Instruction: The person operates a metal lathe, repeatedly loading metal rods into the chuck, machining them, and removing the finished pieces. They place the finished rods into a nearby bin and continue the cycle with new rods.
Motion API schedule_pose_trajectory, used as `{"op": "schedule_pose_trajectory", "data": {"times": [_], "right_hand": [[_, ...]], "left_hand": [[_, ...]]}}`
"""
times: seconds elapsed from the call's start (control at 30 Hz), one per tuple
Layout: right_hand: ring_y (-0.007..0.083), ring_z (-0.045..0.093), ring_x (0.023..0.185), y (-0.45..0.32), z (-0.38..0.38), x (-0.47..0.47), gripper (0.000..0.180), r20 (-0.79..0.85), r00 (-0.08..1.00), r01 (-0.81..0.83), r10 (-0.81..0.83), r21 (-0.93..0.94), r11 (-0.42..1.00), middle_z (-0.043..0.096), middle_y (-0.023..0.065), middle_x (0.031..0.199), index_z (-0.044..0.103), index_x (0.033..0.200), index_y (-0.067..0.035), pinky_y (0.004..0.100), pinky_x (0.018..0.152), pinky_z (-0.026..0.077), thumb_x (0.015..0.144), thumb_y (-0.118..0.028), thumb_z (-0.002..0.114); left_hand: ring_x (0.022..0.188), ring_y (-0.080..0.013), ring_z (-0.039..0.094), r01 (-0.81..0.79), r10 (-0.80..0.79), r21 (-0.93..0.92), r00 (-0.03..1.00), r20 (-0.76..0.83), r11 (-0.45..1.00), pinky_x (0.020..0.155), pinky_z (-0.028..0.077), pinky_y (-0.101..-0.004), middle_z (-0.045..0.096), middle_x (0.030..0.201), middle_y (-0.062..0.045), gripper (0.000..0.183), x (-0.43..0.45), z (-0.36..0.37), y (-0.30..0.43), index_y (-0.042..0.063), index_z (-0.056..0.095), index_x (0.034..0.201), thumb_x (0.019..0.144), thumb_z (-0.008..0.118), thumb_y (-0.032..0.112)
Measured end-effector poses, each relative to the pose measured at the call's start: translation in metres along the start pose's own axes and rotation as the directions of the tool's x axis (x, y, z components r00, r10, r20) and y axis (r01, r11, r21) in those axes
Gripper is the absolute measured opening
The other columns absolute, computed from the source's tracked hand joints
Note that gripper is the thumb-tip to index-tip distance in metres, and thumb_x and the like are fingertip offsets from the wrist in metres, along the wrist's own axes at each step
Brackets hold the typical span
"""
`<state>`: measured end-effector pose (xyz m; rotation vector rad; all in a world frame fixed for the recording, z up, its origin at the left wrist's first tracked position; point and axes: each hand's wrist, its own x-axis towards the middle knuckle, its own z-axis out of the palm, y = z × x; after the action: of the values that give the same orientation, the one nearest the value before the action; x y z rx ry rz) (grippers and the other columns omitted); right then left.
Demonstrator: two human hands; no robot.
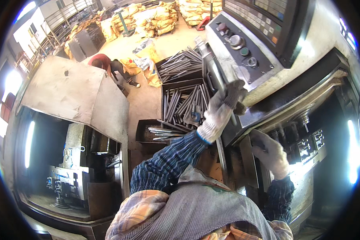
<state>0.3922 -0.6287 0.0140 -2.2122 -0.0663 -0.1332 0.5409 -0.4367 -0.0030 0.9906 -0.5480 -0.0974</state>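
My left hand (225,105), in a white knit glove with greyed fingers, is raised beside the control panel (243,51) of a CNC machine. Its fingers curl around a bright metal bar (215,70), which is blurred and shows above and below the hand. My right hand (271,154), gloved too, is at the machine's opening by the edge of an upright metal panel (248,162). Its fingers are bent and dark at the tips; whether they touch the panel or hold anything is unclear. Inside the opening, a spindle (305,118) and a tool block (304,148) are visible.
Bins of metal rods (183,64) stand ahead, with a blue micrometer (196,115) on the nearer rods (174,103). A smaller dark tray (142,127) holds shinier rods. A second machine (75,90) is at left; a person (108,66) bends behind it. Yellow sacks (156,18) are piled beyond.
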Motion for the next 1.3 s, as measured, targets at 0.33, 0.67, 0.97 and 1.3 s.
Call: {"op": "schedule_pose_trajectory", "data": {"times": [0.33,0.67,0.97,1.3], "right_hand": [[0.0396,0.070,0.104,-0.085,0.187,0.058,0.044,0.249,0.958,0.123,-0.140,0.084,0.989,0.069,0.0243,0.115,0.059,0.135,-0.008,0.0429,0.087,0.057,0.094,-0.022,0.066],[0.0265,0.073,0.084,-0.203,0.312,0.056,0.037,0.748,0.635,0.259,-0.194,0.031,0.965,0.073,0.0135,0.093,0.068,0.124,-0.015,0.0373,0.076,0.057,0.093,-0.034,0.073],[0.0148,0.068,0.084,-0.241,0.390,0.070,0.032,0.931,0.317,0.271,-0.180,0.092,0.958,0.073,0.0073,0.092,0.071,0.120,-0.011,0.0307,0.079,0.054,0.092,-0.026,0.075],[0.0069,0.062,0.090,-0.219,0.472,0.148,0.025,0.950,0.125,-0.240,-0.287,0.309,0.920,0.068,-0.0014,0.097,0.068,0.120,-0.003,0.0217,0.080,0.051,0.095,-0.008,0.070]], "left_hand": [[0.125,-0.0233,0.061,0.116,-0.124,-0.045,0.929,-0.347,0.992,0.106,0.045,-0.0337,0.066,0.130,-0.012,0.054,-0.111,-0.097,0.070,-0.002,0.059,0.136,0.107,0.054,0.043],[0.109,-0.0305,0.067,-0.404,0.120,-0.095,0.474,-0.872,0.910,0.102,0.052,-0.0493,0.070,0.114,-0.014,0.054,-0.255,-0.247,0.222,0.003,0.063,0.124,0.103,0.053,0.052],[0.108,-0.0332,0.071,-0.703,0.379,0.527,-0.376,-0.845,0.478,0.101,0.054,-0.0590,0.076,0.111,-0.011,0.040,-0.475,-0.302,0.342,0.010,0.071,0.112,0.107,0.046,0.040],[0.103,-0.0326,0.069,-0.532,0.228,0.752,-0.735,-0.638,0.389,0.098,0.054,-0.0576,0.072,0.110,-0.011,0.039,-0.522,-0.282,0.349,0.010,0.063,0.115,0.105,0.050,0.045]]}}
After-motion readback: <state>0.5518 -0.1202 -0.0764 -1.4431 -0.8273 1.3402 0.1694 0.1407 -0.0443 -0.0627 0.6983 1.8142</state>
